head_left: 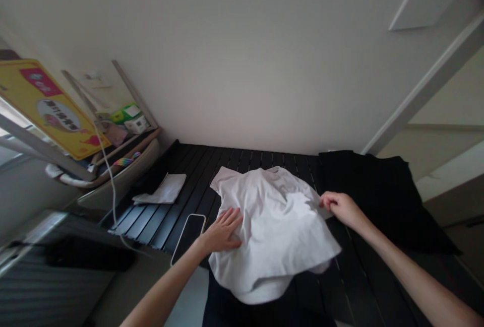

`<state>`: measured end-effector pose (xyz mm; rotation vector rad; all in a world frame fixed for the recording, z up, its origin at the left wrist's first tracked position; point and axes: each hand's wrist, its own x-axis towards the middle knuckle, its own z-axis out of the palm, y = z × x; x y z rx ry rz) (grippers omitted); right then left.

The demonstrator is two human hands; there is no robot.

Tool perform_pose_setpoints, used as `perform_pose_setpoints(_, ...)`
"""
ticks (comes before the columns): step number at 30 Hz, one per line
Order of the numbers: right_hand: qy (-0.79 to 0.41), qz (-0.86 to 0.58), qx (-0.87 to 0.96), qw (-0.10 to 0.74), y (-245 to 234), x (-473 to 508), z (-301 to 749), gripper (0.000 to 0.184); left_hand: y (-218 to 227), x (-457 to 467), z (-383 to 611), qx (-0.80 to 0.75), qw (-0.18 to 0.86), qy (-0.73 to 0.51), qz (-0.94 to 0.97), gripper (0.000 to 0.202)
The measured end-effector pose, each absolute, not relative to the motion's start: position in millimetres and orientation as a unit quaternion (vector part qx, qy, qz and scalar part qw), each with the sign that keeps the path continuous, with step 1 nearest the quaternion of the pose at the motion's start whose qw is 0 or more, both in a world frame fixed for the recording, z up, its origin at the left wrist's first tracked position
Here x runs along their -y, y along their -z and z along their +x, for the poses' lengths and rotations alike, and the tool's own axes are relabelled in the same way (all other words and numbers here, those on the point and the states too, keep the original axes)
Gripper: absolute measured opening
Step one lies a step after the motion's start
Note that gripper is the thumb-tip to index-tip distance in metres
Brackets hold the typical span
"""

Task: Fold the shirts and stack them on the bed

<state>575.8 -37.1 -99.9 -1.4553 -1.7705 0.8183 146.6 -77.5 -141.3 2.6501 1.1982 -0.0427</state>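
Note:
A rumpled white T-shirt (272, 231) lies spread on a black slatted table (227, 158), its lower edge hanging toward me over the front. My left hand (223, 231) rests flat on the shirt's left part, fingers extended and slightly apart. At the right edge of the shirt, the fingers of my right hand (338, 206) are curled in a pinch on the fabric. Just left of my left forearm is a phone (189, 236) with a pale rim and dark face.
A folded white cloth (166, 189) lies on the table's left side. Black fabric (378, 196) covers the right end. At far left stand a yellow sign (56, 110) and a shelf holding small boxes. A white cord (112, 186) hangs down beside the table.

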Motion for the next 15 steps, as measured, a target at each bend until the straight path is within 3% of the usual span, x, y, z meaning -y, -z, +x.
perform_pose_setpoints(4, -0.288, -0.580, 0.714, 0.266, 122, 38, 575, 0.019, 112, 68, 146, -0.459, 0.203, 0.007, 0.865, 0.035)
perform_pose_setpoints(10, -0.197, -0.658, 0.713, 0.140, 150, 15, 535, 0.035, 109, 28, 176, -0.587, 0.141, -0.114, 0.789, 0.033)
perform_pose_setpoints(15, -0.203, -0.720, 0.658, 0.082, 178, -13, 504, 0.063, 131, -38, 180, -0.656, 0.106, -0.162, 0.730, 0.040)
